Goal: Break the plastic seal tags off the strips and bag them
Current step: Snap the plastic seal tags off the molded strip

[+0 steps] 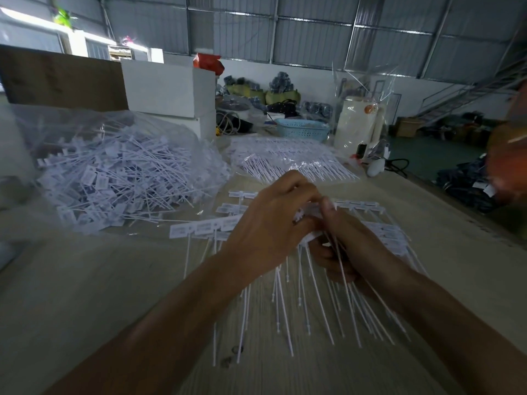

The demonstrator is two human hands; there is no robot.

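Observation:
White plastic seal tags joined in strips (199, 228) lie on the wooden table (99, 280), their long thin tails pointing toward me. My left hand (271, 220) and my right hand (345, 240) meet over the strips at the middle. Both pinch the head end of one strip of tags (309, 213), and several tails (339, 269) run down through my right hand's curled fingers. A clear plastic bag (71, 124) on the left holds a big heap of separated tags (114, 181).
More strips in clear wrap (291, 161) lie behind my hands. A blue basket (302, 132), a white jug in a clear bag (359, 124) and white boxes (168, 89) stand at the back. Another person (510, 155) is at the right edge.

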